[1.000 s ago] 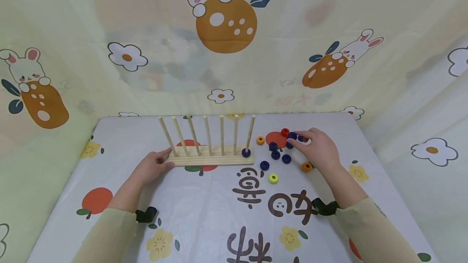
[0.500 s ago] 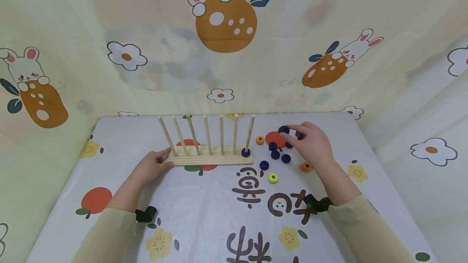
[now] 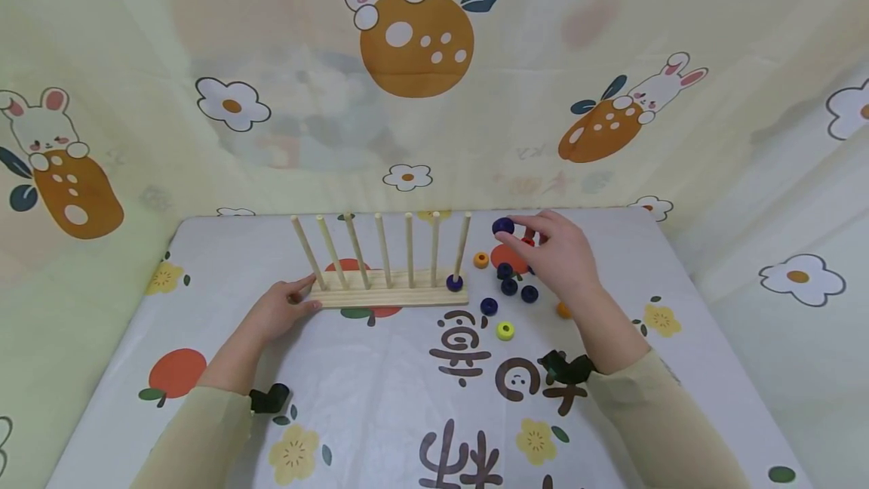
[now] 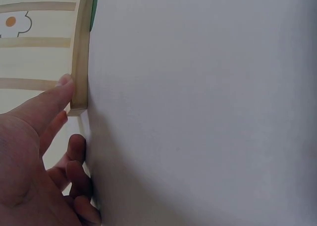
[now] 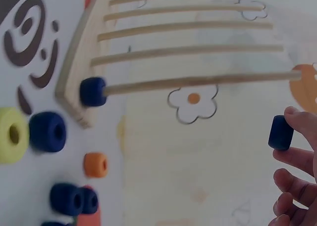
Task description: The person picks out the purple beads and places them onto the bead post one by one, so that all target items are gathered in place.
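Note:
A wooden peg rack (image 3: 390, 296) with a row of upright pegs stands on the table, one dark blue bead (image 3: 454, 283) low on its rightmost peg. My left hand (image 3: 277, 312) steadies the rack's left end, pinching it between thumb and index finger; the left wrist view has the thumb (image 4: 62, 84) against the base. Up and to the right of the rack, my right hand (image 3: 560, 259) pinches another dark blue bead (image 5: 281, 133) by thumb and index finger, in the air. That bead is apart from the end peg (image 5: 198, 81), roughly level with its tip.
Loose beads lie right of the rack: several dark blue ones (image 3: 508, 287), a yellow one (image 3: 505, 331), orange ones (image 3: 480, 259) and a red one (image 3: 527, 243), partly behind my right hand. A printed cloth (image 3: 366, 383) covers the table, and a printed curtain (image 3: 305, 172) hangs behind.
My right hand has lifted the dark blue bead from the loose beads and carried it left and up toward the rack. My left hand stays at the rack's end.

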### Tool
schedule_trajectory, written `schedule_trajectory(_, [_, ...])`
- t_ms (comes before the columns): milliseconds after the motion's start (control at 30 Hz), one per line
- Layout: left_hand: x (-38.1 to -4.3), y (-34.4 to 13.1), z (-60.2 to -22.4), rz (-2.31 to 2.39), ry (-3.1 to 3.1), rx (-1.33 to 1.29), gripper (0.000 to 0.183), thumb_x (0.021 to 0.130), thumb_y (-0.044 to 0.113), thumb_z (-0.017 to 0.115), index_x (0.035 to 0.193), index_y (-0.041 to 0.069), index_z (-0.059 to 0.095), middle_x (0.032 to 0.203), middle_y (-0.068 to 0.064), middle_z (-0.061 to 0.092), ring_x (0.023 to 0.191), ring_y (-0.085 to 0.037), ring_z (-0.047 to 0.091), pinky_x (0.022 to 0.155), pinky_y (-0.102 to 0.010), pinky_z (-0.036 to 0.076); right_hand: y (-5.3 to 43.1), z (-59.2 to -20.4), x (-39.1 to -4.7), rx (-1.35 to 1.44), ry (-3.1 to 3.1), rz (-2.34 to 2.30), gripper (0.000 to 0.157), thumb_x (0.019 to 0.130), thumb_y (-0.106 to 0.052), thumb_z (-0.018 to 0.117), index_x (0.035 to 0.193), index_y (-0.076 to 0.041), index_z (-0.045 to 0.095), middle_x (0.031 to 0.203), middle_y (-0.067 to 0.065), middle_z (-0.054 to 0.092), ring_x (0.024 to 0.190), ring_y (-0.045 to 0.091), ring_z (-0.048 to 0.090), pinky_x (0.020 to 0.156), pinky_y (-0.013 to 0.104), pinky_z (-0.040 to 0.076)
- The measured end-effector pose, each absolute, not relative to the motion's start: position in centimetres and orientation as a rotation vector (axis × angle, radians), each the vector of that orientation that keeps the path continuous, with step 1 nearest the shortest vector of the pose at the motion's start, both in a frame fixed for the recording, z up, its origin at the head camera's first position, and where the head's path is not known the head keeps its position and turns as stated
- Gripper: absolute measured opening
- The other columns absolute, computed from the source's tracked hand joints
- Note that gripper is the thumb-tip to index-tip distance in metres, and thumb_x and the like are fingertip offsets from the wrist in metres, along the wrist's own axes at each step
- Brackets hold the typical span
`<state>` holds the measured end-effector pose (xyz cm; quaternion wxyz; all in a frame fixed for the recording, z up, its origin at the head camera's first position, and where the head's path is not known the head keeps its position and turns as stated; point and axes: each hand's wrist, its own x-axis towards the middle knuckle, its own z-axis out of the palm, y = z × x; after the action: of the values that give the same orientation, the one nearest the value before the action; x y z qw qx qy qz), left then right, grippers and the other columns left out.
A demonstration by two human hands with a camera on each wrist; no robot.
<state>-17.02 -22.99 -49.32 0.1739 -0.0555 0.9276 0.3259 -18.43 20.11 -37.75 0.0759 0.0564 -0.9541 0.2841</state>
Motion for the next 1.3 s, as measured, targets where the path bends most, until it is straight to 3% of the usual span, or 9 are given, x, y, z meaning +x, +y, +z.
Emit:
schedule_trajectory(567, [-16.9,-23.1,-49.1,0.933,2.638,-0.121,0.067,0.094,0.033,0.069,0.152,0.015,0.039,0.112,-0.019,0.049,0.098,-0.031,0.046,0.082,-0.045,0.041,16.9,-34.4,-18.0,0.321,-2.685,1.025,0.046,0.088,-0.047,0.073,0.123,-0.018,0.072,0.087,0.001,0.057,0.079,0.021,0.046,0.065,0.036,0.037])
schedule_trajectory(1300, [-17.0,-23.1,-49.2,0.921,2.622,-0.159,0.069,0.094,0.036,0.069,0.153,0.018,0.039,0.112,-0.018,0.048,0.099,-0.031,0.046,0.081,-0.043,0.042,15.6,-34.6,-18.6,0.323,-2.755,1.005,0.049,0.088,-0.052,0.071,0.124,-0.019,0.071,0.086,0.001,0.055,0.077,0.021,0.046,0.064,0.036,0.036])
